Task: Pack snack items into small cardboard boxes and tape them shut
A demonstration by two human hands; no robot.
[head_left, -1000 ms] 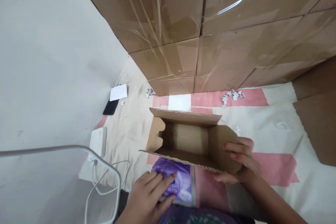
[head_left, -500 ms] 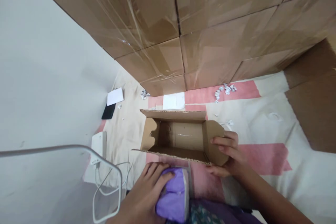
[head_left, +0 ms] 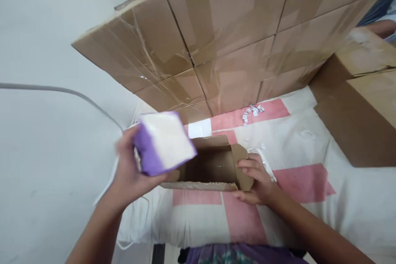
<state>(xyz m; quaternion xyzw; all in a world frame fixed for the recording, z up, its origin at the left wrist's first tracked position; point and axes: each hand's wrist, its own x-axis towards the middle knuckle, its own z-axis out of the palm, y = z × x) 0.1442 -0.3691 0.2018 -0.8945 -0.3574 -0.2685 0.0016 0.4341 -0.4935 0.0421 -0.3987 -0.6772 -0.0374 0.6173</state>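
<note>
Cartons (head_left: 229, 49) stand behind the box (head_left: 213, 171), cloth (head_left: 297, 140) spreads rightward, left hand (head_left: 133, 171) clamps a pack (head_left: 167, 142) above its left end, right hand (head_left: 260, 181) its flap (head_left: 238, 152).

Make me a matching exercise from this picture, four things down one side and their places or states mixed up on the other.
Things
1. purple-and-white block-shaped pack
2. open brown cardboard box
3. curved line of small crumpled white scraps
4. large taped brown cardboard cartons

Places or states
A. on a pink cloth patch
B. stacked in rows
C. raised in the left hand
D. gripped by the right hand

Pairs: 1-C, 2-D, 3-A, 4-B
</note>
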